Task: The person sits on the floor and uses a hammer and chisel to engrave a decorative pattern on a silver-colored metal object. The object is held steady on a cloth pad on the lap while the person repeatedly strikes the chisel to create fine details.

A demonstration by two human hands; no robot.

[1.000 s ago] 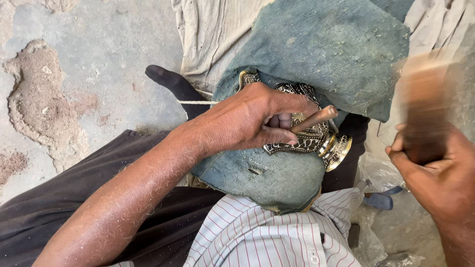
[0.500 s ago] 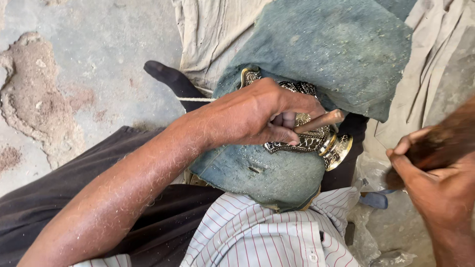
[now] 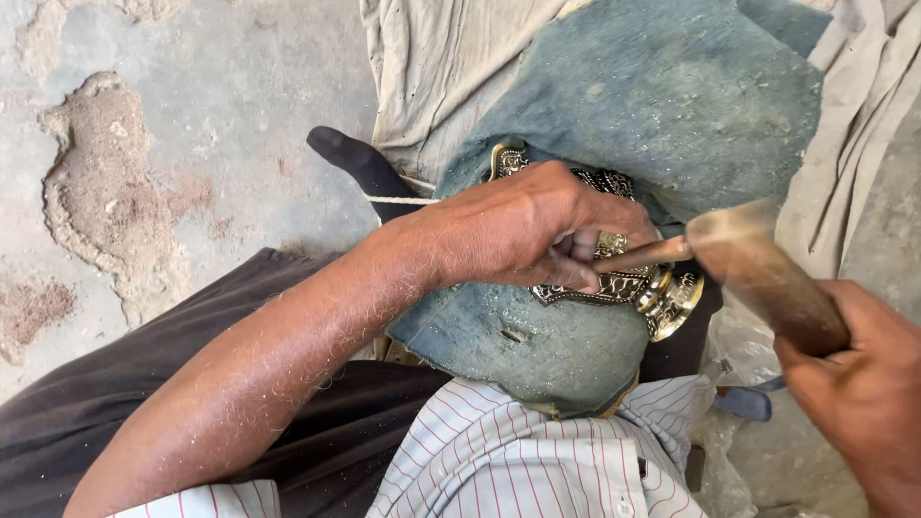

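I read this as floor-level metal craft workshop. Bare concrete floor (image 3: 192, 115), cracked and patched (sandy scars at left). Work done seated on ground: ornate brass piece (image 3: 624, 283) on dusty blue-grey pad (image 3: 672, 105) over lap, worn cloth (image 3: 432, 67) behind, wooden mallet (image 3: 763, 273) blurred beside it.

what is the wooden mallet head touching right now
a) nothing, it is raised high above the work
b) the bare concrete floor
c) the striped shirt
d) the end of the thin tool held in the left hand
d: the wooden mallet, gripped by the right hand, meets the end of the thin tool that the left hand steadies on the ornate metal piece.
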